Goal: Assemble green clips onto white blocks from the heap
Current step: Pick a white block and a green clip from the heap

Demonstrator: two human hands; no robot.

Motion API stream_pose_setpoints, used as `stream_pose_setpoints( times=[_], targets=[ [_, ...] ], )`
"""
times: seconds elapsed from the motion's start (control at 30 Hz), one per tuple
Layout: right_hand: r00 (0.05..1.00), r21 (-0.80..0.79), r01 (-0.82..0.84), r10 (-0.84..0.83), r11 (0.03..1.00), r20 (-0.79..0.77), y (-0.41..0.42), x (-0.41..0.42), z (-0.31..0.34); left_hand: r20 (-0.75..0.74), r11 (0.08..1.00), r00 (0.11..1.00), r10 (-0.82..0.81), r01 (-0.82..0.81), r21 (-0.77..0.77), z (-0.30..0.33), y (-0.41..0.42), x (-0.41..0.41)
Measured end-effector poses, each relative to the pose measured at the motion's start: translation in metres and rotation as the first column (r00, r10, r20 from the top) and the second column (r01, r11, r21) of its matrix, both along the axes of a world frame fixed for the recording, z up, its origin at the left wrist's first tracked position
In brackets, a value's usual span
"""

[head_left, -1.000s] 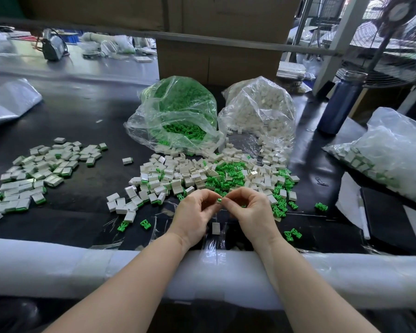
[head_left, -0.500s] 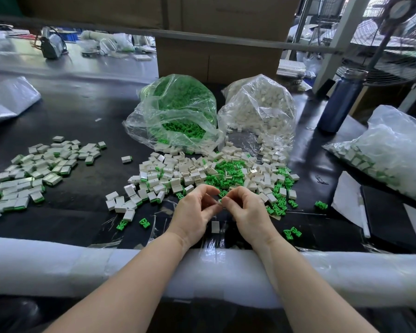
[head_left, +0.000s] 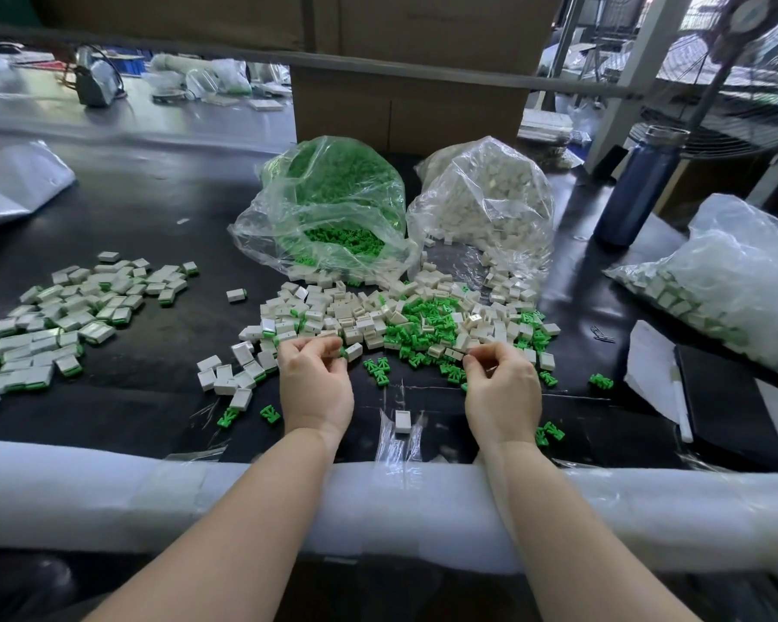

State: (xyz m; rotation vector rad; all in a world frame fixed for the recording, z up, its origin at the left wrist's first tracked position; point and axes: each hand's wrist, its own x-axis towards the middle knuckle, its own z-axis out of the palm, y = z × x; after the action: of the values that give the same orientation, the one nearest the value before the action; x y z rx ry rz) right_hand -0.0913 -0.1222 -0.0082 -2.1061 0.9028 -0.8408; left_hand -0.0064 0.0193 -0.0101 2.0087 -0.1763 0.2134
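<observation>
Lying between the two hands, the heap (head_left: 405, 321) of white blocks and green clips spreads left to right just beyond the fingertips. Left hand (head_left: 315, 379), fingers curled, appears to pinch a white block (head_left: 352, 351) at the heap's near-left edge. Right hand (head_left: 501, 388), fingers curled at the green clips (head_left: 427, 325); whether it holds one cannot be told.

The curled fingers of the left hand (head_left: 316, 382) are hiding whatever they may be pinching; the right hand (head_left: 502, 390) is doing likewise. The fan (head_left: 737, 96) is running off the top and right edges. The far bench clutter (head_left: 189, 80) is blurring beyond recognition.
</observation>
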Motion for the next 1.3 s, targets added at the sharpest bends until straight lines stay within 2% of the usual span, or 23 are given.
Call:
stream_pose_setpoints(
  times=[0.23,0.4,0.57,0.87,1.03,1.3],
  targets=[
    [0.973,-0.066,0.078,-0.090,0.995,-0.213,-0.002,0.002,-0.001,-0.020,0.978,0.998,-0.056,0.059,0.202,-0.001,-0.003,-0.003],
    [0.957,-0.146,0.016,-0.058,0.989,-0.285,-0.002,0.007,-0.004,0.019,0.943,0.994,-0.104,0.092,0.320,-0.001,-0.003,-0.008],
    [0.899,-0.212,-0.077,-0.024,0.974,-0.437,-0.002,0.015,-0.010,0.078,0.898,0.973,-0.216,0.167,0.408,-0.002,-0.007,-0.011],
    [0.925,-0.256,-0.029,-0.071,0.966,-0.372,-0.001,0.015,-0.009,0.147,0.882,0.947,-0.285,0.199,0.428,-0.006,-0.009,-0.012],
    [0.946,-0.296,-0.022,-0.076,0.955,-0.315,0.001,0.011,-0.005,0.222,0.895,0.918,-0.328,0.227,0.383,-0.006,-0.008,-0.013],
    [0.959,-0.298,-0.021,-0.065,0.954,-0.275,0.003,0.010,-0.009,0.178,0.876,0.905,-0.386,0.299,0.378,-0.006,-0.009,-0.012]
  ],
)
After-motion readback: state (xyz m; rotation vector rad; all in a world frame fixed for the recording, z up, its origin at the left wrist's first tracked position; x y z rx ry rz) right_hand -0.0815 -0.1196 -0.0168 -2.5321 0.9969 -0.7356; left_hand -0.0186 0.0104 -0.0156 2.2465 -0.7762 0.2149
